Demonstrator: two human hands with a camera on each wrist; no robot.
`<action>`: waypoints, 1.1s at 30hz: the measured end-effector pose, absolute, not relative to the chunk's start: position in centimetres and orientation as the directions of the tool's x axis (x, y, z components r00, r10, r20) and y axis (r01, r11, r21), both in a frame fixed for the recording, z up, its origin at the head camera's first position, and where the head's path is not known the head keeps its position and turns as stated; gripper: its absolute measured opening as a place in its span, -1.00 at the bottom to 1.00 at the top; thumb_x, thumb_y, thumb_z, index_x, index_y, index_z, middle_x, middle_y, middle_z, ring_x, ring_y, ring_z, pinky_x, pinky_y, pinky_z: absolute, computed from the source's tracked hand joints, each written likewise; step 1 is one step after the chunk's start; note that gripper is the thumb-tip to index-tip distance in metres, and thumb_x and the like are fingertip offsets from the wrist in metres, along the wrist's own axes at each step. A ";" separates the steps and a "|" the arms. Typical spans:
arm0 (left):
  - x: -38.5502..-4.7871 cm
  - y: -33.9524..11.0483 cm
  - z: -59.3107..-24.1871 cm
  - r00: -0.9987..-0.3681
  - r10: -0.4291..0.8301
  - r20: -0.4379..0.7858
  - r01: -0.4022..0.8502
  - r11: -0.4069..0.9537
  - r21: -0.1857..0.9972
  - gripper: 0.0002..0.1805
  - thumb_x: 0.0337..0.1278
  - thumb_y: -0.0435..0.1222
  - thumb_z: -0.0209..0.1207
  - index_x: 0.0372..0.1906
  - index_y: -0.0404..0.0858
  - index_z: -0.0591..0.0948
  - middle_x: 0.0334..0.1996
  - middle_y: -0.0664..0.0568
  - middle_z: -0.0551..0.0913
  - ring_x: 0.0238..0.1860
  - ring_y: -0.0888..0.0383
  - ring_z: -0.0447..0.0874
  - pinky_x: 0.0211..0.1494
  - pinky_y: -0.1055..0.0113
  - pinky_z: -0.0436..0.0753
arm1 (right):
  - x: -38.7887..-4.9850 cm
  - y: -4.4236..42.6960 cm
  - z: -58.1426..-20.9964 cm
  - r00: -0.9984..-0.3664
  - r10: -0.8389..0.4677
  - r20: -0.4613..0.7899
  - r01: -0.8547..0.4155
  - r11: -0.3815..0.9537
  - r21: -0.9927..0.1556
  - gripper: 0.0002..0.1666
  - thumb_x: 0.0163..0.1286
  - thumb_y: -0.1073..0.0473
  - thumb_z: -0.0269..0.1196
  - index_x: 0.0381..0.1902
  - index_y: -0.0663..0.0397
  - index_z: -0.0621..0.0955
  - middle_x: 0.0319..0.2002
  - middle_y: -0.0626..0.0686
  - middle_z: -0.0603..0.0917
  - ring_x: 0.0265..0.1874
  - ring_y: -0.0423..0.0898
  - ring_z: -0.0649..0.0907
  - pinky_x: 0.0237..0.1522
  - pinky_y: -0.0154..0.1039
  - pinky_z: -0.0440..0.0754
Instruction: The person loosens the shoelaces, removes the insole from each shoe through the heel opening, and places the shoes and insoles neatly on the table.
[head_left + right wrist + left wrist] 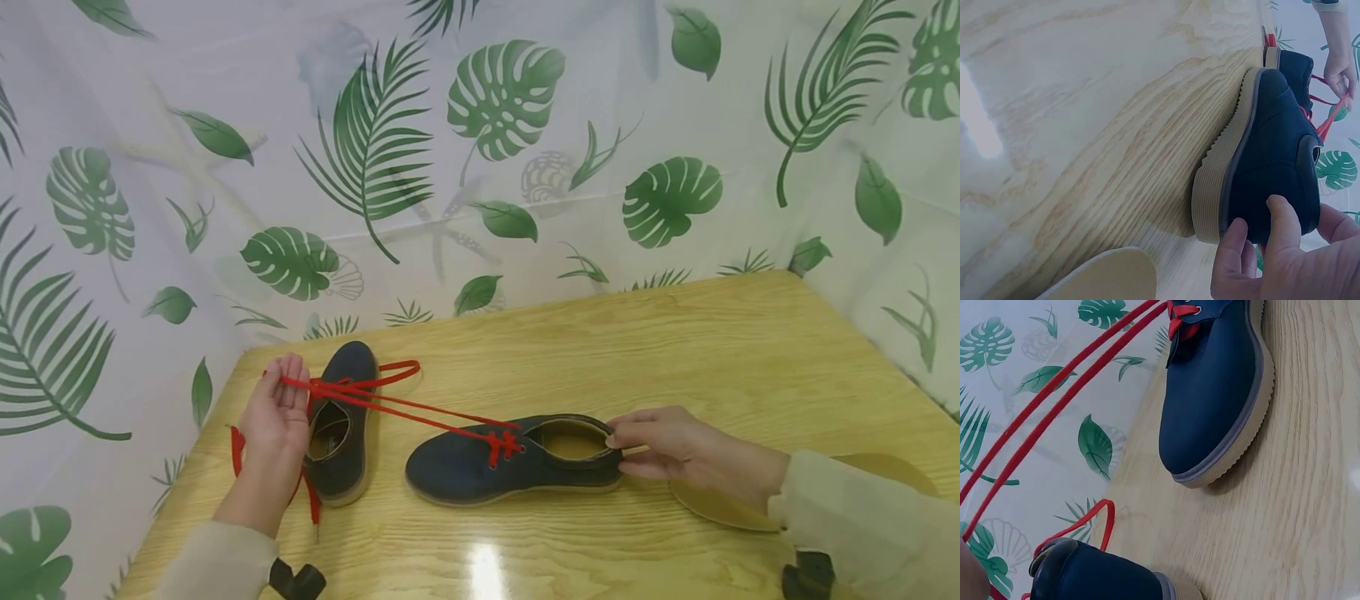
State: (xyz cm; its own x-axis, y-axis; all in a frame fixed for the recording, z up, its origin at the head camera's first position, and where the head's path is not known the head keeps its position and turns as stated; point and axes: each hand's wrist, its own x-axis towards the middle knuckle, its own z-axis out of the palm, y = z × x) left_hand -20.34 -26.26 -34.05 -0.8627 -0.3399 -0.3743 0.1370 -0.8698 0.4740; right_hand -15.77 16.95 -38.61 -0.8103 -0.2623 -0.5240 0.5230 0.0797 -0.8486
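Note:
A navy shoe (pixel 450 471) lies sole down on the table, its toe to the left. At its heel my right hand (pixel 675 446) grips the back, with fingertips (pixel 1282 212) on the heel's side in the right wrist view. From the shoe's eyelets two lengths of red shoelace (pixel 435 418) run taut to the left. My left hand (pixel 273 421), palm up, pinches their far end between thumb and fingers. Beneath the laces stands a second navy shoe (pixel 352 462), toe pointing away, beside my left hand.
A tan insole (pixel 720 508) lies on the wooden table (pixel 675 350), partly behind my right forearm. A red lace loop (pixel 401 367) and loose lace ends (pixel 313 504) surround the second shoe. Leaf-patterned cloth (pixel 502 167) hangs behind the table.

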 end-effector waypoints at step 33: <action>-20.5 -32.3 -33.8 -0.842 -0.091 -0.531 0.087 -0.996 0.032 -0.80 0.32 -0.28 0.08 -0.24 -0.31 0.65 -0.22 -0.03 0.75 -0.01 0.26 0.66 0.07 0.35 0.60 | -15.8 16.8 -38.7 -0.807 -0.260 -0.531 0.539 0.046 -0.841 -0.35 0.27 0.32 0.19 0.28 0.47 0.30 -0.23 0.01 0.58 -0.38 -0.19 0.68 -0.26 -0.31 0.69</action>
State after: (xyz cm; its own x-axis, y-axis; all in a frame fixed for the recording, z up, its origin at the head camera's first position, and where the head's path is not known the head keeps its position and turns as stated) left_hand -20.45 -32.34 -33.82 -0.8423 -0.0910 -0.5312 0.0873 -0.9957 0.0322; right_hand -15.76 16.81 -38.74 -0.8065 -0.2599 -0.5310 0.5389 0.0461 -0.8411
